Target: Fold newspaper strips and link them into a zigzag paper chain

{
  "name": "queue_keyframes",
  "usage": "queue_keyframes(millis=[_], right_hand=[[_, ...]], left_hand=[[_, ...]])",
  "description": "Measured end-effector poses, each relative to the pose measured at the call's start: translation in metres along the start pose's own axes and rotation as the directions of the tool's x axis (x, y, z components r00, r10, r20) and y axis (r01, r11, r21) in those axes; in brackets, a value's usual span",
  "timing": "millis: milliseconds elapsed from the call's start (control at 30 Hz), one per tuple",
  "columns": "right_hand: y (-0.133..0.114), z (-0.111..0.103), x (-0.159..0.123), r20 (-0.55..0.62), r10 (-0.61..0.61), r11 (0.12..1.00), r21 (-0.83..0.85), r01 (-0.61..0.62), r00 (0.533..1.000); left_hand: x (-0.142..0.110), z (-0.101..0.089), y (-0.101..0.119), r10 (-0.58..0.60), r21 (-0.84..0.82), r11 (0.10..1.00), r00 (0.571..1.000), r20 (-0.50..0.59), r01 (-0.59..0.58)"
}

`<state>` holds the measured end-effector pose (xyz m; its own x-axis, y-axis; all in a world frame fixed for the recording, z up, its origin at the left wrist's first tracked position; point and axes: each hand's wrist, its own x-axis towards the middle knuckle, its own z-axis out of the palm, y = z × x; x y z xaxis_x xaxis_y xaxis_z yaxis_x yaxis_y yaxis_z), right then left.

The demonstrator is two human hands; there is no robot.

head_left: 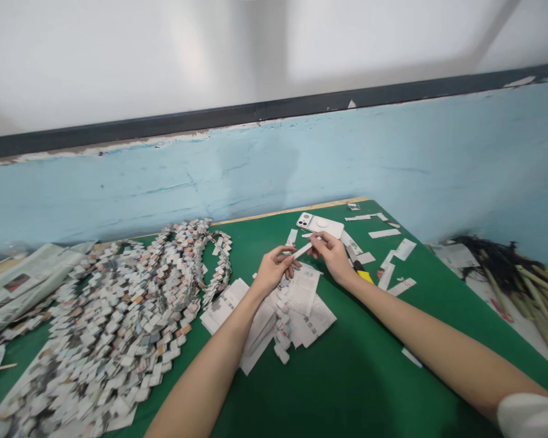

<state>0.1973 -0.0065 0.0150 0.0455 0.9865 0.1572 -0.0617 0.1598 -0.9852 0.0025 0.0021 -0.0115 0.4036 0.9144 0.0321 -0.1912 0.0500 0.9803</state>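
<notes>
Between my two hands a narrow folded paper strip (302, 250) is stretched at a slant. My left hand (276, 267) pinches its lower left end, and my right hand (329, 254) pinches the upper right end. Just below my left hand lies a short woven paper chain (282, 331), its upper part close to my fingers; whether they touch it I cannot tell. Under the chain are loose printed paper sheets (313, 319) and a stack of cut paper (228, 301). Beyond my right hand a white phone (322, 225) lies with its cameras up.
A large heap of woven paper chain (132, 316) covers the left of the green table (338, 389). A yellow and black tool (363, 274) lies by my right wrist among scattered paper strips (387, 275). Rolled newspaper (27, 286) is at far left; bamboo-like sticks (539, 298) lie off the right edge.
</notes>
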Motion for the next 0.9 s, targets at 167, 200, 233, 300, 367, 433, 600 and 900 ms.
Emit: queue_keyframes(millis=[167,200,233,300,367,433,600,900], right_hand=[[0.011,0.001,0.004,0.082,0.044,0.998,0.03,-0.047,0.996],[0.012,0.001,0.003,0.102,0.044,0.999,0.01,-0.045,0.994],[0.012,0.001,0.003,0.117,0.042,0.999,-0.015,-0.04,0.992],[0.012,0.001,0.002,0.13,0.036,0.997,-0.074,-0.026,0.991],[0.01,0.0,0.001,0.131,0.031,0.992,-0.124,-0.015,0.991],[0.01,0.0,0.0,0.131,0.025,0.988,-0.157,-0.004,0.991],[0.006,0.002,-0.003,0.124,0.009,0.978,-0.207,0.017,0.992],[0.005,0.002,-0.004,0.108,-0.008,0.976,-0.214,0.031,0.994]], left_hand=[[0.001,0.0,-0.004,-0.005,0.02,1.0,1.0,0.013,0.005],[0.001,0.0,-0.004,-0.006,0.027,1.0,1.0,0.016,0.005],[0.0,-0.001,-0.004,-0.005,0.038,0.999,1.0,0.022,0.004],[0.0,-0.001,-0.004,0.001,0.065,0.998,0.999,0.037,-0.004],[-0.002,-0.001,-0.002,0.008,0.094,0.995,0.998,0.055,-0.014],[-0.004,0.0,0.001,0.01,0.137,0.99,0.998,0.067,-0.019],[-0.006,0.004,0.009,-0.013,0.278,0.96,0.998,0.062,-0.004],[-0.005,0.003,0.004,-0.027,0.194,0.981,0.991,0.129,0.002]])
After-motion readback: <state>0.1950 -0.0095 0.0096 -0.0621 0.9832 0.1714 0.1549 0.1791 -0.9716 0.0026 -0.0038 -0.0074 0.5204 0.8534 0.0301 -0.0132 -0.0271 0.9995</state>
